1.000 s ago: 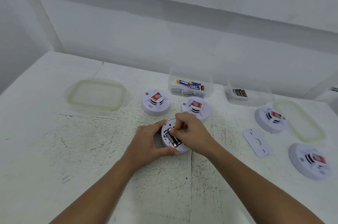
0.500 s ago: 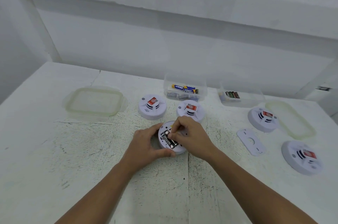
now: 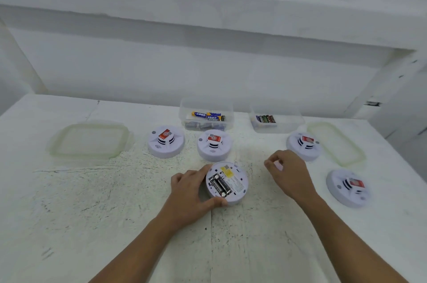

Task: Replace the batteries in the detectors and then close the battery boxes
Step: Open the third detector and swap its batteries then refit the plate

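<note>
The right hand [image 3: 287, 173] has left the upturned detector [image 3: 233, 181] and now sits to its right, fingers curled around a white cover plate [image 3: 278, 165]. The detector's battery bay [image 3: 219, 185], holding dark batteries, is now in plain view.

The middle detector [image 3: 227, 183] lies face down near the front of the surface [image 3: 92, 213], and the left hand [image 3: 191, 192] grips its left edge. To its right, apart from it, the right hand [image 3: 288, 171] pinches a small plate [image 3: 279, 164]. Behind stand the left rear detector [image 3: 166, 141] and the centre rear detector [image 3: 215, 145]. On the right are the far right detector [image 3: 303, 144] and the near right detector [image 3: 347, 186]. At the back, the left tub [image 3: 184, 109] and the right tub [image 3: 293, 125] hold batteries [image 3: 206, 116]. The left lid [image 3: 90, 141] and the right lid [image 3: 336, 142] lie at the two sides.
</note>
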Demonstrator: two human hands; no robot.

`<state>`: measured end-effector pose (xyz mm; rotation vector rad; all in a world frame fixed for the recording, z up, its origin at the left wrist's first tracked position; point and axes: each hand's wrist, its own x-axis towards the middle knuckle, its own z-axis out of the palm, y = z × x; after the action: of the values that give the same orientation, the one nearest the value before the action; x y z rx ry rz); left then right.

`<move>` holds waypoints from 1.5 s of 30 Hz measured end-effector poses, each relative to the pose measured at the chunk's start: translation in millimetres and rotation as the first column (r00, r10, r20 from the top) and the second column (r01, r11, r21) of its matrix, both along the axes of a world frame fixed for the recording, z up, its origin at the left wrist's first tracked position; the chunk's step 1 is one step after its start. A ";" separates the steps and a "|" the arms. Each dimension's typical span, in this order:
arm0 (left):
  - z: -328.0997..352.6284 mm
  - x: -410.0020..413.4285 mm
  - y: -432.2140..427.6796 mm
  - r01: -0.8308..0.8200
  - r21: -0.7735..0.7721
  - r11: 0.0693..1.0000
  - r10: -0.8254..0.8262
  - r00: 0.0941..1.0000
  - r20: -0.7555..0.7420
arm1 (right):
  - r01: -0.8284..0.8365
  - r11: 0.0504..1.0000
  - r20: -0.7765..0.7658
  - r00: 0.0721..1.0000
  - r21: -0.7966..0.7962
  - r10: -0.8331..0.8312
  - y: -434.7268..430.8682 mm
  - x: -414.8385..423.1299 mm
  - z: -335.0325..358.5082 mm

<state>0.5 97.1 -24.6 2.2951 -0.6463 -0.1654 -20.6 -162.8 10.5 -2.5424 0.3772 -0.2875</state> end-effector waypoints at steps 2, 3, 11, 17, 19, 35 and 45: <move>1.2 -2.0 -12.8 0.015 -0.004 1.000 -0.015 1.000 -0.004 | 0.077 0.991 -0.025 0.997 -0.112 -0.080 -21.1 -6.7 -6.9; 1.6 -2.6 -18.7 0.020 0.000 1.000 -0.020 1.000 -0.003 | 0.092 0.984 -0.044 0.994 -0.152 -0.099 -28.1 -9.8 -10.0; 3.8 -4.9 -52.3 0.015 0.012 1.000 -0.014 0.996 -0.090 | 0.079 0.984 -0.105 0.990 -0.160 -0.097 -37.6 -22.3 -12.4; -1.4 -6.7 -61.6 -0.048 0.052 0.997 0.056 0.985 -0.164 | -0.025 0.987 -0.179 0.984 -0.159 -0.004 -45.7 -24.5 -5.7; 2.6 -8.9 -62.9 -0.067 0.059 0.996 0.076 0.981 -0.179 | -0.009 0.999 -0.186 0.983 -0.037 0.002 -51.8 -24.0 0.3; 14.9 -16.4 -63.9 -0.081 -0.017 0.997 0.077 0.984 -0.163 | -0.658 0.752 -0.197 0.734 0.031 0.650 -11.4 -10.7 50.8; 10.9 -13.3 -62.4 -0.100 -0.024 0.995 0.093 0.975 -0.203 | -0.777 0.627 -0.288 0.614 -0.058 0.735 -7.0 -2.2 45.6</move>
<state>-12.9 34.7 -13.7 2.2346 -0.4298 -0.3340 -22.8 -169.8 56.1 -2.6462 -0.7056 0.3383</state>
